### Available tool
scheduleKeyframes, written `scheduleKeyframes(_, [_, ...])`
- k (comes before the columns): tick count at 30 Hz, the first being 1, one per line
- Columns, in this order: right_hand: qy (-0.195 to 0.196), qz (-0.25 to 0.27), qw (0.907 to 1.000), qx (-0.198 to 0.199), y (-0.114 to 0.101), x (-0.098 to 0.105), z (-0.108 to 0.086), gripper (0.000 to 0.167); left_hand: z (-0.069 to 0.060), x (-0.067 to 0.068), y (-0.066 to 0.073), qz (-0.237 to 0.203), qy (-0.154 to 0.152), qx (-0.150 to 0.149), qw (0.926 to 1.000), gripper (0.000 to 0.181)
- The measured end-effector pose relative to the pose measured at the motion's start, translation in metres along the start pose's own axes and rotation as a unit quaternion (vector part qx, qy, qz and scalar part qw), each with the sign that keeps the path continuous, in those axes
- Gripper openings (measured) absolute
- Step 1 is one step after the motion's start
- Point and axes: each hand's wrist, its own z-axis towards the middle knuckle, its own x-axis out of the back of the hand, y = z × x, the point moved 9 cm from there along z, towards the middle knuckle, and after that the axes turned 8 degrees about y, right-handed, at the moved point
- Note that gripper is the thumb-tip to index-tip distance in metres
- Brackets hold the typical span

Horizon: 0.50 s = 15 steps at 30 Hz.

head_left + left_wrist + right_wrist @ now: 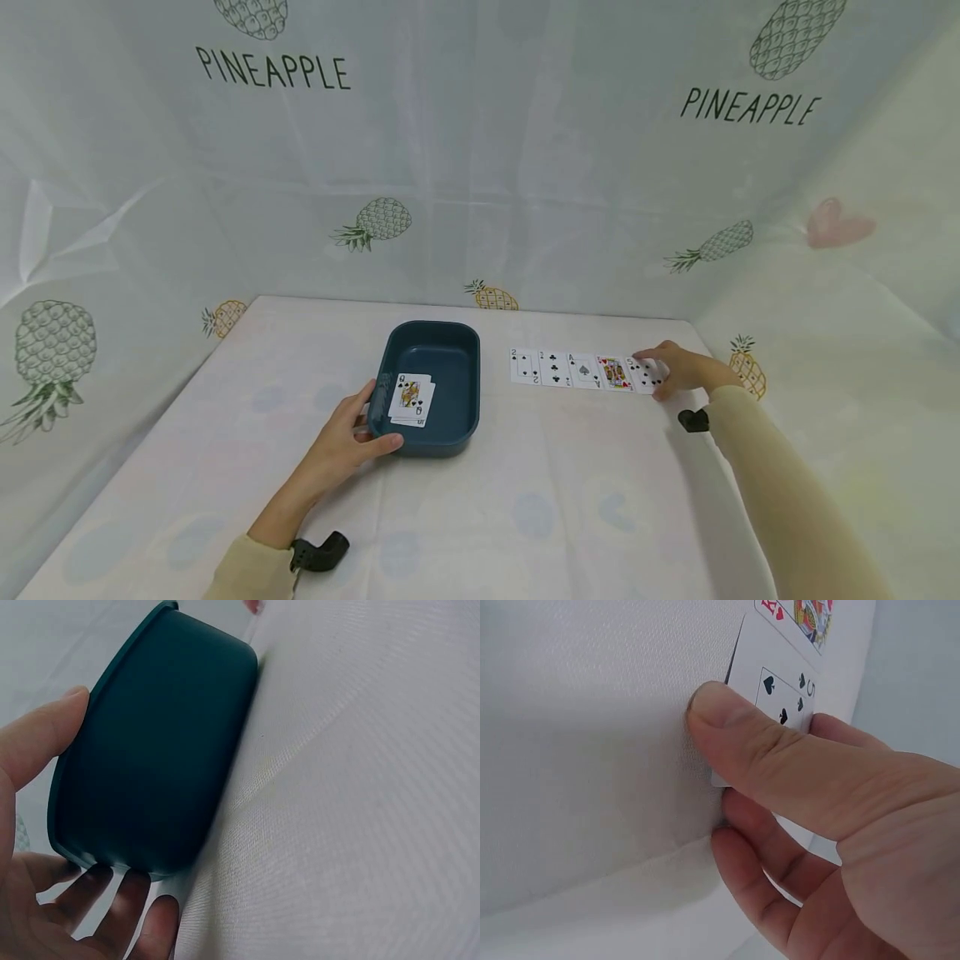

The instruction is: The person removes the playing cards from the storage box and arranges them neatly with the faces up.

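A dark blue rectangular plastic bin stands on the table, with a few playing cards in it, a queen on top. My left hand grips the bin's near left corner, thumb over the rim and fingers against the outer wall. On the right lies a row of face-up cards: a two, a three of clubs, an ace of spades, a king of hearts and a five of spades. At the row's right end my right hand pinches the five of spades by its opposite edges.
A pale patterned cloth covers the table. Behind it hangs a white sheet printed with pineapples, which also runs along both sides. Each wrist wears a black strap device, the left one low over the table.
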Motion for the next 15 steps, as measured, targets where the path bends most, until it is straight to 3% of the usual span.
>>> scheduleKeyframes(8, [0.0,0.031,0.9992,0.024,0.0013,-0.0006,-0.003,0.092,-0.0012,0.0001,0.0011,0.006,0.003,0.009,0.9999,0.113])
scheduleKeyframes(15, [-0.009,0.026,0.9996,0.007,-0.0005,-0.0004,-0.0041,0.09,-0.0017,-0.001,0.0012,0.0,0.002,0.006,1.0,0.113])
